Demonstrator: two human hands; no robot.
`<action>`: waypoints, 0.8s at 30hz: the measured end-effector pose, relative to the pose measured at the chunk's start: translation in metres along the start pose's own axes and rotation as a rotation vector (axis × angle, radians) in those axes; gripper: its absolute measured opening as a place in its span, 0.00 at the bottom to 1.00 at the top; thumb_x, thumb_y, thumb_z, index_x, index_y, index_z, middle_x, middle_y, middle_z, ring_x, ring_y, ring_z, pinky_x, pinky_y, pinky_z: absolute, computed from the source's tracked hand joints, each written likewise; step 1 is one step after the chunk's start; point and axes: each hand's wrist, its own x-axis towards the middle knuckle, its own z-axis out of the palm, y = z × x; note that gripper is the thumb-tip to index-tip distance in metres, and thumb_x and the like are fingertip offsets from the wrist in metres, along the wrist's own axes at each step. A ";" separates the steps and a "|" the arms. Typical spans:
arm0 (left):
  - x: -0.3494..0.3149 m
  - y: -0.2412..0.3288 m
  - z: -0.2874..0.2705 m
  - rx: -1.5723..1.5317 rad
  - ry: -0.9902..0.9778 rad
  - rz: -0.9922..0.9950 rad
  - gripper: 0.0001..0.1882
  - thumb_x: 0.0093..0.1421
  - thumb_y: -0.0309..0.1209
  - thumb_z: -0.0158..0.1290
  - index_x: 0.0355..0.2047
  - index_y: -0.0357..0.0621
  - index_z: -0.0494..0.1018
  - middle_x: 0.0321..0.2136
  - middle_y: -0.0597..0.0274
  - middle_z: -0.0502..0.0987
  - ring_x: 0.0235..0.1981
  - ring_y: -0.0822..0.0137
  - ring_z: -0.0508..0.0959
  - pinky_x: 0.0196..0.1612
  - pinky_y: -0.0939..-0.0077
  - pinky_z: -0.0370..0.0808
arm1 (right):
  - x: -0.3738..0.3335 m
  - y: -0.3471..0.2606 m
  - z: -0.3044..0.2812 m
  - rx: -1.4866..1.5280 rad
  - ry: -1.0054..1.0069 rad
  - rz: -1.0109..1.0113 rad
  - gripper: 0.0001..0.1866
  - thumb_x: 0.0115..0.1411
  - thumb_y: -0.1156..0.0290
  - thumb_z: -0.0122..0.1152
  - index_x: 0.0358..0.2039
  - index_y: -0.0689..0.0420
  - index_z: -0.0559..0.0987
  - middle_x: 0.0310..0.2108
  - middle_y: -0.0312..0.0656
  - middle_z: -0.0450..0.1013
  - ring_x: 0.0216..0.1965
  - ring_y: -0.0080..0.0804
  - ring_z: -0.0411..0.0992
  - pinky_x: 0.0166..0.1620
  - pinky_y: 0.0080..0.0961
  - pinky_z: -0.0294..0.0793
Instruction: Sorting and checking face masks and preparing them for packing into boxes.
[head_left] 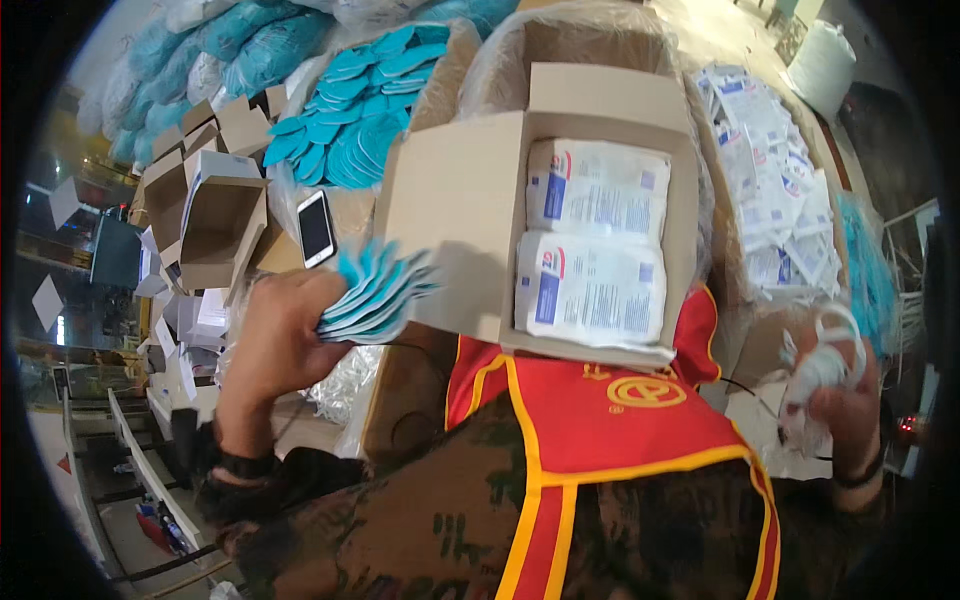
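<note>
My left hand (285,325) is closed round one end of a fanned stack of flat teal-and-white pads (372,295), just left of an open cardboard box (450,225). Inside that box lie two printed white plastic packets (590,290), one behind the other. Off to the right, my right hand (848,415) is closed on a looped bundle of white cords (826,368). Some of the bundle is blurred, and my fingers hide part of it. A red apron with yellow edging (630,430) hangs in front of me, below the box.
A heap of loose teal pads (360,110) fills a plastic-lined carton behind my left hand. Near it are a phone (316,228) and several small open boxes (220,215). White sachets (765,180) fill a long bin at right. Bagged teal bundles (270,55) and a white sack (820,70) stand farther back.
</note>
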 end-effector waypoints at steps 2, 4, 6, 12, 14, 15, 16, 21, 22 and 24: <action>0.017 0.017 0.018 -0.316 0.087 0.235 0.15 0.37 0.28 0.62 0.25 0.40 0.68 0.22 0.52 0.71 0.27 0.47 0.72 0.30 0.64 0.69 | 0.024 0.009 0.009 0.055 -0.054 -0.069 0.26 0.43 0.77 0.65 0.45 0.63 0.70 0.32 0.42 0.76 0.32 0.32 0.77 0.40 0.26 0.75; 0.034 0.022 0.037 -0.338 -0.100 0.291 0.17 0.38 0.28 0.63 0.29 0.40 0.69 0.25 0.52 0.71 0.29 0.56 0.75 0.31 0.67 0.70 | 0.055 0.030 0.011 -0.025 -0.186 -0.055 0.29 0.41 0.72 0.68 0.45 0.64 0.70 0.30 0.42 0.75 0.28 0.31 0.76 0.32 0.25 0.76; 0.037 0.034 0.053 -0.562 -0.118 0.108 0.17 0.42 0.29 0.64 0.31 0.41 0.71 0.27 0.56 0.73 0.30 0.64 0.76 0.33 0.71 0.71 | 0.075 0.053 0.014 0.161 -0.234 -0.031 0.25 0.46 0.73 0.66 0.46 0.62 0.71 0.33 0.43 0.76 0.33 0.31 0.76 0.38 0.26 0.76; 0.085 -0.027 0.057 -1.137 0.284 -0.249 0.24 0.48 0.33 0.64 0.45 0.39 0.73 0.36 0.64 0.77 0.36 0.71 0.77 0.41 0.73 0.75 | 0.079 0.096 0.011 0.382 -0.197 -0.079 0.23 0.49 0.69 0.67 0.44 0.62 0.72 0.33 0.43 0.76 0.33 0.30 0.77 0.35 0.25 0.78; 0.122 -0.088 0.047 -1.183 0.624 -0.349 0.32 0.49 0.38 0.64 0.51 0.35 0.67 0.42 0.55 0.75 0.40 0.66 0.76 0.42 0.73 0.75 | 0.081 0.095 0.013 0.406 -0.183 -0.087 0.24 0.49 0.70 0.67 0.46 0.61 0.71 0.35 0.42 0.75 0.34 0.30 0.76 0.36 0.26 0.78; 0.137 -0.120 0.033 -1.152 0.657 -0.391 0.35 0.49 0.41 0.65 0.52 0.33 0.65 0.45 0.53 0.73 0.44 0.62 0.74 0.46 0.68 0.73 | 0.082 0.092 0.020 0.420 -0.164 -0.088 0.24 0.49 0.71 0.66 0.46 0.61 0.71 0.35 0.42 0.75 0.34 0.29 0.76 0.36 0.25 0.78; 0.149 -0.161 0.024 -1.109 0.722 -0.574 0.36 0.49 0.42 0.65 0.52 0.32 0.64 0.46 0.53 0.72 0.45 0.61 0.74 0.47 0.66 0.71 | 0.083 0.088 0.027 0.427 -0.150 -0.088 0.23 0.49 0.71 0.66 0.46 0.61 0.71 0.35 0.42 0.75 0.34 0.29 0.76 0.36 0.25 0.77; 0.169 -0.253 0.054 -0.889 0.951 -0.771 0.27 0.51 0.42 0.63 0.45 0.38 0.68 0.35 0.62 0.71 0.35 0.70 0.70 0.36 0.74 0.67 | 0.081 0.076 0.040 0.305 -0.204 -0.122 0.21 0.51 0.72 0.64 0.46 0.60 0.70 0.35 0.39 0.75 0.35 0.26 0.74 0.39 0.23 0.74; 0.171 -0.228 0.062 -0.952 0.939 -0.737 0.25 0.52 0.41 0.63 0.43 0.38 0.69 0.34 0.62 0.72 0.33 0.71 0.71 0.35 0.75 0.67 | 0.081 0.077 0.039 0.319 -0.188 -0.116 0.21 0.52 0.72 0.64 0.46 0.60 0.70 0.35 0.39 0.74 0.35 0.26 0.74 0.39 0.22 0.74; 0.157 -0.197 0.076 -1.087 0.896 -0.655 0.21 0.53 0.37 0.62 0.41 0.38 0.69 0.33 0.61 0.74 0.31 0.72 0.72 0.34 0.77 0.69 | 0.086 0.078 0.042 0.297 -0.127 -0.124 0.20 0.53 0.66 0.64 0.44 0.60 0.72 0.34 0.40 0.75 0.32 0.28 0.75 0.35 0.23 0.76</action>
